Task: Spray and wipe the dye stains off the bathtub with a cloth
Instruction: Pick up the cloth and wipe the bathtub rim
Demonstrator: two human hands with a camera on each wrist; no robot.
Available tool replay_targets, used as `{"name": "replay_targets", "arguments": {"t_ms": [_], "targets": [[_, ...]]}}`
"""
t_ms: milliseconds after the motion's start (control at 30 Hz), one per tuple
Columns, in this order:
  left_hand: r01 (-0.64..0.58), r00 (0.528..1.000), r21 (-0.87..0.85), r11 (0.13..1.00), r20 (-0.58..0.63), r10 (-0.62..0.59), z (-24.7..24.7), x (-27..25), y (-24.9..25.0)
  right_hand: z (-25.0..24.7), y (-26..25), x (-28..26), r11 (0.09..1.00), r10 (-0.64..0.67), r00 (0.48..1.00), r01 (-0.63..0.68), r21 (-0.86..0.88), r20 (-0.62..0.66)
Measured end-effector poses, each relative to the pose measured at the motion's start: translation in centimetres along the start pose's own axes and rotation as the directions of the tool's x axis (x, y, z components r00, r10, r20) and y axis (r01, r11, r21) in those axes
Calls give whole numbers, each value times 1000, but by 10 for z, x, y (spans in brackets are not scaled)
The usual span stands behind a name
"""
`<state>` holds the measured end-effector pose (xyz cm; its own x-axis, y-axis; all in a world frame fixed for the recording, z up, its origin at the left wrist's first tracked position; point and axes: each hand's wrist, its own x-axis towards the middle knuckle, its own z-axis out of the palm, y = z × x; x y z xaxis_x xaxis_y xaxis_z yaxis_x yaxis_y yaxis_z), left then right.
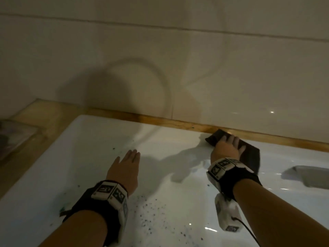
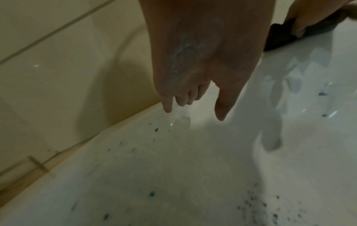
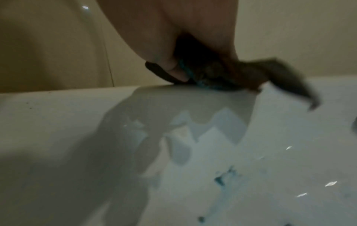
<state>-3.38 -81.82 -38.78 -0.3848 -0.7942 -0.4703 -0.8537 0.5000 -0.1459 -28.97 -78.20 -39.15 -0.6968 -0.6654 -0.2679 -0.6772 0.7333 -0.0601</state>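
Observation:
The white bathtub (image 1: pixel 85 157) carries several dark teal dye specks (image 1: pixel 151 209) low on its inner wall, seen too in the left wrist view (image 2: pixel 251 201) and as a smear in the right wrist view (image 3: pixel 220 180). My right hand (image 1: pixel 229 144) presses a dark cloth (image 1: pixel 251 155) flat against the tub's far rim, fingers spread on top of it. In the right wrist view the cloth (image 3: pixel 222 73) lies under my palm and thumb (image 3: pixel 173 67), one corner trailing right. My left hand (image 1: pixel 129 162) is flat with straight fingers against the tub wall and holds nothing (image 2: pixel 194 113).
A wooden ledge (image 1: pixel 178 123) runs between the tub and the tiled wall (image 1: pixel 195 59). A grey recess (image 1: pixel 306 175) sits in the tub at the right. A blurred dark object (image 1: pixel 12 138) lies on the ledge at far left.

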Motion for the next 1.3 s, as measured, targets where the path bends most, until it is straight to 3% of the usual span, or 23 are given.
{"name": "replay_targets", "arguments": {"t_ms": [133,300,333,467,533,700,800,900,1033,1133,1300], "targets": [[197,980,90,976,-13,-197,27,1,-42,30,-63,-14,997,-66,995,62,-52,-79],[548,836,15,836,-32,-548,58,-14,-96,47,-137,-37,969,-234,969,227,-93,-77],[566,823,-27,824,-23,-567,61,-14,-104,48,-148,-41,962,-264,962,257,-98,-72],[507,854,-127,853,-61,-517,65,-12,-115,54,-197,-64,900,-427,903,420,-116,-47],[496,857,-138,857,-81,-509,66,-12,-115,61,-223,-79,833,-542,840,535,-142,-8],[460,865,-196,866,-125,-487,73,-16,-125,91,-268,-119,578,-814,579,815,-40,43],[423,874,-220,879,-156,-460,75,-18,-131,101,-268,-127,488,-871,484,873,29,77],[401,884,-232,886,-155,-441,76,-20,-136,104,-256,-129,382,-907,377,924,-7,187],[399,892,-188,898,-148,-427,72,-24,-140,104,-239,-144,290,-868,301,953,-87,395],[372,923,-124,920,-59,-381,62,-33,-142,84,-238,-147,259,-788,295,955,-145,540],[273,951,-217,937,-88,-297,46,-74,-124,31,-198,-148,434,-730,414,896,-99,543]]}}
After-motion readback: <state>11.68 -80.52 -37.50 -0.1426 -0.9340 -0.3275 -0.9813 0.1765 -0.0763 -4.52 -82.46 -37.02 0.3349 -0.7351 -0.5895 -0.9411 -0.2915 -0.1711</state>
